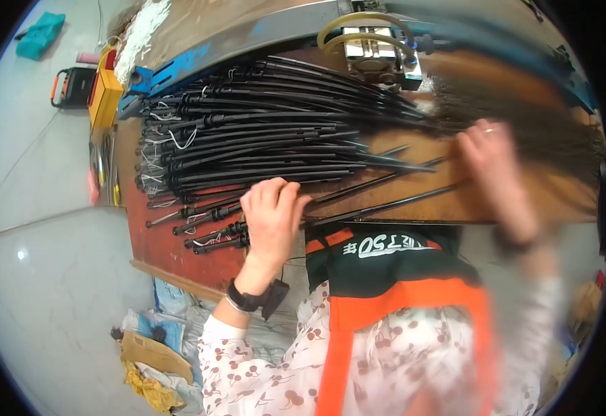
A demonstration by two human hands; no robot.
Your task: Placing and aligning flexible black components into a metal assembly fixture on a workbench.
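A thick bundle of long, thin black rods lies across the work table, thin white strings tied around their left ends. My left hand is curled over a few separate black rods by the near edge, its fingers bent around them. Those rods slant up and rightward beyond it. My right hand is over the right side of the table, close to the right ends of the rods. Motion blurs its fingers, so whether it grips anything does not show.
Behind the bundle stands a metal clamp device with a yellowish hose, beside a blue metal rail. A dark blurred pile of thin strands covers the table's far right. Left of the table are a yellow box and hand tools.
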